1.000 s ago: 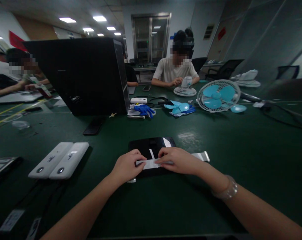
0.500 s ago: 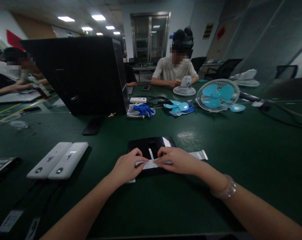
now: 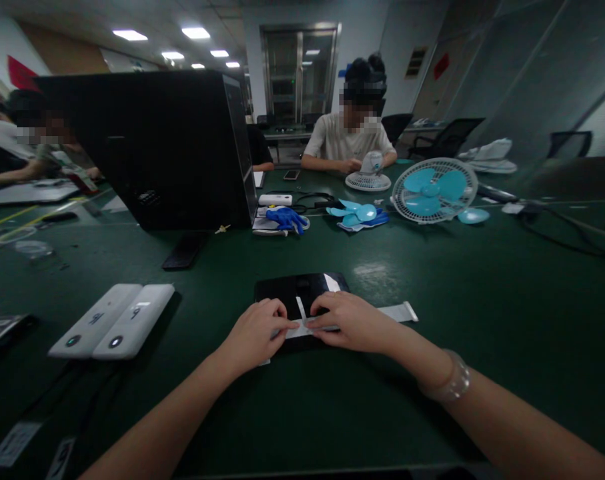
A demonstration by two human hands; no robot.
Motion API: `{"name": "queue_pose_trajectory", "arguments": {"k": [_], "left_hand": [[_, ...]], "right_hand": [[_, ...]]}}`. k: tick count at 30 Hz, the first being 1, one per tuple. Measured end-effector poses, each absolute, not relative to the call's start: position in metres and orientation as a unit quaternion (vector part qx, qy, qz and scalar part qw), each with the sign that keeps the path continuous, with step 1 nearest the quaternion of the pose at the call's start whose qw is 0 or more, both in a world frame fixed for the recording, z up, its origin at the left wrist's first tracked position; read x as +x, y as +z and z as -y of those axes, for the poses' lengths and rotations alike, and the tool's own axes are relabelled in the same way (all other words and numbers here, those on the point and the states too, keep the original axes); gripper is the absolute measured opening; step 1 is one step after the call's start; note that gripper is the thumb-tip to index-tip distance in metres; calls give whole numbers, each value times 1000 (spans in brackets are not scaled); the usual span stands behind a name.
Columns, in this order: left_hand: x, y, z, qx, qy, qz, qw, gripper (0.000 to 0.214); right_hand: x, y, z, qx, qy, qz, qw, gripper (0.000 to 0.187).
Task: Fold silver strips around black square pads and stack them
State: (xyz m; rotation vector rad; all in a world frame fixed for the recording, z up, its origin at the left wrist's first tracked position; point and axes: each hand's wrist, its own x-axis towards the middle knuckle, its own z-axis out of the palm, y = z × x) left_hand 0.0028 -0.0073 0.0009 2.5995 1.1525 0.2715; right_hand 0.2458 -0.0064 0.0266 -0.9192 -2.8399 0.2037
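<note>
On the green table in front of me lies a flat black object (image 3: 275, 288) with a glossy surface; its kind is unclear. A long pale strip (image 3: 398, 312), maybe tape or ribbon, runs across it and sticks out to the right. A short, narrow white strip (image 3: 301, 307) meets it at an angle near the middle. My left hand (image 3: 259, 333) pinches the long strip left of that spot, thumb and fingers together. Just to the right, my right hand (image 3: 351, 323) has its fingers closed on the same strip. Both hands partly cover the black object.
Two white power banks (image 3: 132, 323) with cables lie left, near a dark phone (image 3: 185, 251). A large black case (image 3: 147, 147) stands behind. Farther back are blue gloves (image 3: 286, 219), blue fan blades (image 3: 355, 212) and a caged fan (image 3: 435, 191). A person (image 3: 349, 137) sits opposite.
The view has shifted slightly. My fingers have moved only a little along the strip, and both hands keep their hold over the black object.
</note>
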Motion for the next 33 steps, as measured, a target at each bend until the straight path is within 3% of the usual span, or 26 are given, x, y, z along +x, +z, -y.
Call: {"name": "queue_pose_trajectory", "arguments": {"k": [5,9,14,18,26,33], "left_hand": [[3,0,6,898,107,-399,153,34],[2,-3,3,854,210,-426,213,31],[-6,-8,-9,712,390,-498,303,24],[-10,-15,-20,579,460,-532,414,24],[-11,-19,-22,538,478,-534,444,25],[-13,-19,-22,552,458,-547,432,29]], "right_hand": [[248,24,5,-302,72,947,85,29],[252,22,3,-306,106,941,93,36],[254,23,0,-320,149,930,104,66],[256,20,-1,-323,164,926,104,87],[255,18,-1,-347,159,918,104,87],[273,20,-14,-431,109,893,68,71]]}}
